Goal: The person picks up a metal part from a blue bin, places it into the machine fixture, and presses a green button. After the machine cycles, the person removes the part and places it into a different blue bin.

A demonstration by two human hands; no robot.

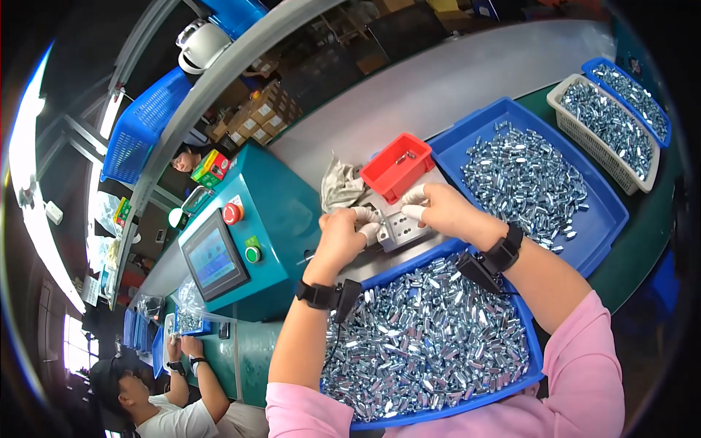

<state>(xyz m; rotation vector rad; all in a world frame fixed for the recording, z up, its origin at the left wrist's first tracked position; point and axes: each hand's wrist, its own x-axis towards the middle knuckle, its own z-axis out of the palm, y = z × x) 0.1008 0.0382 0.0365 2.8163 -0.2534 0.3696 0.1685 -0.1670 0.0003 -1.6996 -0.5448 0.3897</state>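
A small metal fixture block (pixel 403 227) with several holes stands in front of me, between my two hands. My left hand (pixel 343 237), white covers on its fingertips, is closed at the block's left side. At the block's upper right, my right hand (pixel 454 213) has its covered thumb and finger pinched together. Whatever either hand holds is too small or hidden to make out. Right behind the block sits a red bin (pixel 381 191) with a few small metal parts inside. Below my hands, a blue tray (pixel 537 350) is heaped with shiny metal parts.
A second blue tray (pixel 610 230) of metal parts lies to the right, then a beige basket (pixel 595 150) and a blue basket (pixel 661 135), both filled. On the left stand a crumpled cloth (pixel 339 186) and a teal machine (pixel 274 212) with a screen. A co-worker (pixel 175 409) sits far left.
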